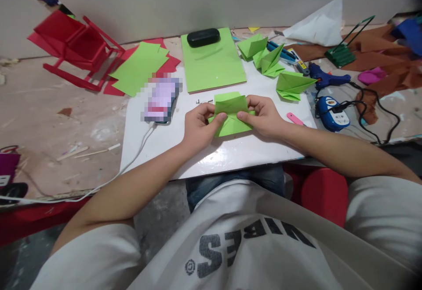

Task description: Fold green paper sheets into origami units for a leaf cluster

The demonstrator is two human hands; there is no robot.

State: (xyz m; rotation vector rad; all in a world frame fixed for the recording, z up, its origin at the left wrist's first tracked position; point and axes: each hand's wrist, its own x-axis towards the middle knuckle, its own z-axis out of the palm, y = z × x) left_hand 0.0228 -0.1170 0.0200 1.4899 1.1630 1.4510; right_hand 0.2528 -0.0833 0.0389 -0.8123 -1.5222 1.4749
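Observation:
A partly folded sheet of green paper (pixel 231 105) is held between both hands over the white board (pixel 211 158). My left hand (pixel 201 125) pinches its left side, thumb on top near the middle crease. On the other side my right hand (pixel 263 116) grips the paper the same way, thumb pressed on the fold. The upper flap stands up and the lower part spreads out in points towards me. Several folded green paper pieces (pixel 293 85) sit at the right of the board. Behind the hands is a stack of green paper (pixel 211 70) with a black case (pixel 203 38) on it.
A phone (pixel 161 100) with a white cable lies left of the hands. Further left are green sheets (pixel 141 67) and a red paper chair (pixel 77 48). At right are a blue glue gun (pixel 326 78), a blue power socket (pixel 332 113), a pink tool (pixel 294 118) and brown paper (pixel 365 45).

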